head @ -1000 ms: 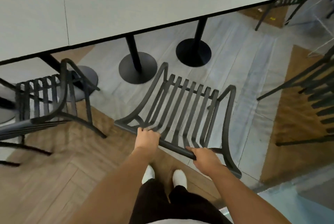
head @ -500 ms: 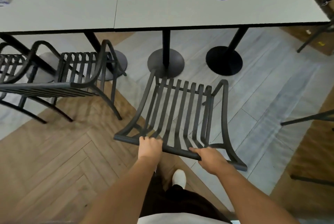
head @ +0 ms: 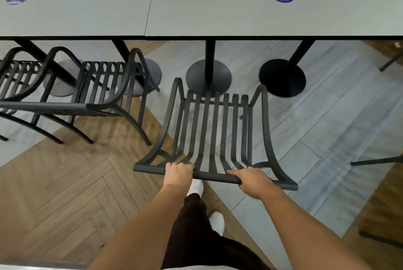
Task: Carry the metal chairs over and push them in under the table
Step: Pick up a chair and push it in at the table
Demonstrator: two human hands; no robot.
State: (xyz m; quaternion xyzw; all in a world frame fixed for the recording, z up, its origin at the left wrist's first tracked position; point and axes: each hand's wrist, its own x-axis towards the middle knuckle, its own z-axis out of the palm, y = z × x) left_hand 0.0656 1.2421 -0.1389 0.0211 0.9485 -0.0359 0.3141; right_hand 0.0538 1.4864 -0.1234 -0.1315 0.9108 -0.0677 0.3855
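Both hands are clamped on the top rail of a black slatted metal armchair [head: 214,130] in the centre of the frame: the left hand [head: 177,172] wraps the bar near its left end, the right hand [head: 254,181] grips it further right, knuckles up. The chair's front edge sits just short of the long pale grey table [head: 196,8] that runs across the top of the frame, not yet under it. Straight ahead stands a black table post on a round dark grey base [head: 208,75], with a second round black base [head: 282,77] to its right; I'd say the chair's front legs could knock into either one if it goes in crooked, and the arms might catch the table edge if it's lifted. A neighbouring black slatted metal chair [head: 104,95] at left centre is already tucked in, near enough that a leftward drift could clash arm against arm. A white shoe [head: 196,185] just below the rail looks easy to trip over.
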